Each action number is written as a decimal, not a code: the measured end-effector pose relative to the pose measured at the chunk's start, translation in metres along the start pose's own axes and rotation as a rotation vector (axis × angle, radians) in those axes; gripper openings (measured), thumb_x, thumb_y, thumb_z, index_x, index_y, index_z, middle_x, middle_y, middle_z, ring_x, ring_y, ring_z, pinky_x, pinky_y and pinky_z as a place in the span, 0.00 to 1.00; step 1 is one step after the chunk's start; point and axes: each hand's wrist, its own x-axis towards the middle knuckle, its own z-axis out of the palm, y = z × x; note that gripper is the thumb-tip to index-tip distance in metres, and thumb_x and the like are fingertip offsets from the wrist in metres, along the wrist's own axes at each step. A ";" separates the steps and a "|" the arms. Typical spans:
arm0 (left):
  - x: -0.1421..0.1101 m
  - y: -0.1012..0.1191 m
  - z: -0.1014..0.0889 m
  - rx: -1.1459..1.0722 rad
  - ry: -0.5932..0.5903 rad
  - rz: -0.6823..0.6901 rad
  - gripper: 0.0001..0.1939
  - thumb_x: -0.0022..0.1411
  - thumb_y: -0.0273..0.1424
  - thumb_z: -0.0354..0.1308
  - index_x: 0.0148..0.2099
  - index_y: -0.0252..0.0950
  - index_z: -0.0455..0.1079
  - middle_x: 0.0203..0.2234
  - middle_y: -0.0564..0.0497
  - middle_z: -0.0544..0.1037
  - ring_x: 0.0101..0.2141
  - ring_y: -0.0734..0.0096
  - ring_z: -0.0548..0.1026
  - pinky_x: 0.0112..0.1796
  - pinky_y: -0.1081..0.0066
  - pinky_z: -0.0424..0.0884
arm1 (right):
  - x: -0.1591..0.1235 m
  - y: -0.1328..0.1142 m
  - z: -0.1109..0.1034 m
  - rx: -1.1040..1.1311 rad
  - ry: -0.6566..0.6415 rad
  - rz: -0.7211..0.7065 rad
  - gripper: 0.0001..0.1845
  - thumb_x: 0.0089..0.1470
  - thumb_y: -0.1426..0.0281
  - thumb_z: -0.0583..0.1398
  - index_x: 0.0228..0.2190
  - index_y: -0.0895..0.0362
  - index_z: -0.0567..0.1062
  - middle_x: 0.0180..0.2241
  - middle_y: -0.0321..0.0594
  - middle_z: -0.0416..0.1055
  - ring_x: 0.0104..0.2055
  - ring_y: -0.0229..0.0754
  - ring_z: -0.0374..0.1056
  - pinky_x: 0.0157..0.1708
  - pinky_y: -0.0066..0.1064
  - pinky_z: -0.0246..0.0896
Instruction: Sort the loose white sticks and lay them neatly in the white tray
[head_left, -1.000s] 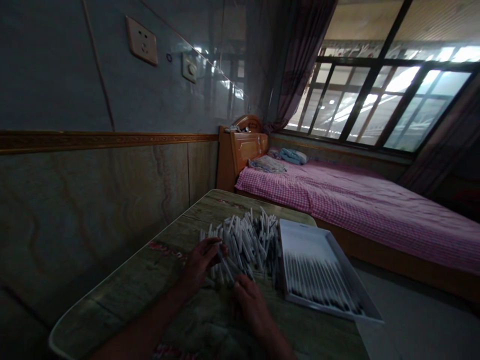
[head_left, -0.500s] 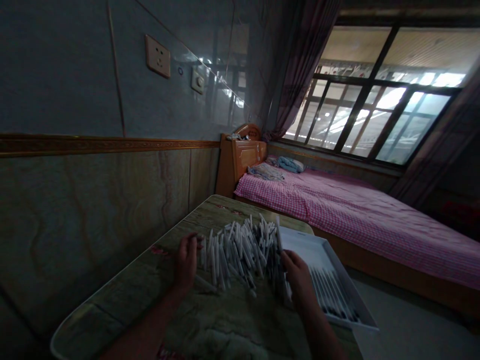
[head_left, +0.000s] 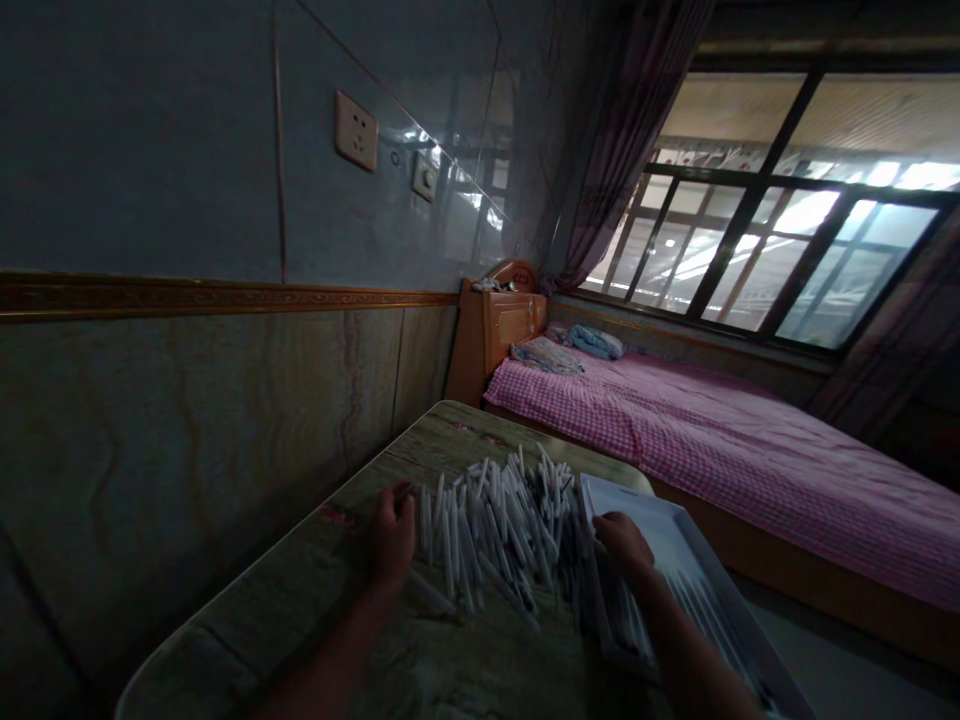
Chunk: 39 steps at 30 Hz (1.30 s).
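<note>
My left hand is beside the left edge of a heap of slim white tubes on the table, its fingers curled in. My right hand is over the left side of the white tray, fingers bent and bunched downward. In this dim light I can't tell whether either hand pinches a tube. Most of the heap's long axes run away from me, far ends leaning left; one loose tube at the near left lies more crosswise. Inside the tray, the row of tubes slants parallel, near ends toward the right.
</note>
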 end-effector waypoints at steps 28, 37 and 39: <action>-0.004 0.004 0.007 -0.021 -0.082 -0.053 0.08 0.50 0.29 0.52 0.34 0.39 0.70 0.32 0.48 0.79 0.37 0.61 0.77 0.42 0.64 0.70 | -0.010 0.003 0.001 -0.166 -0.086 -0.057 0.26 0.58 0.55 0.46 0.34 0.55 0.79 0.38 0.48 0.77 0.43 0.51 0.72 0.34 0.33 0.58; -0.002 0.001 0.002 -0.090 -0.047 -0.072 0.09 0.50 0.28 0.52 0.35 0.38 0.70 0.33 0.48 0.78 0.37 0.62 0.76 0.43 0.65 0.69 | -0.018 0.005 -0.002 -0.205 -0.030 -0.111 0.25 0.61 0.58 0.46 0.32 0.56 0.79 0.37 0.50 0.77 0.41 0.49 0.72 0.32 0.32 0.57; -0.001 -0.002 0.001 -0.094 -0.039 -0.076 0.09 0.51 0.28 0.51 0.35 0.38 0.69 0.33 0.48 0.78 0.37 0.63 0.76 0.42 0.65 0.70 | -0.020 0.004 -0.007 -0.210 0.002 -0.120 0.24 0.61 0.61 0.46 0.35 0.56 0.79 0.40 0.50 0.75 0.42 0.48 0.72 0.33 0.31 0.56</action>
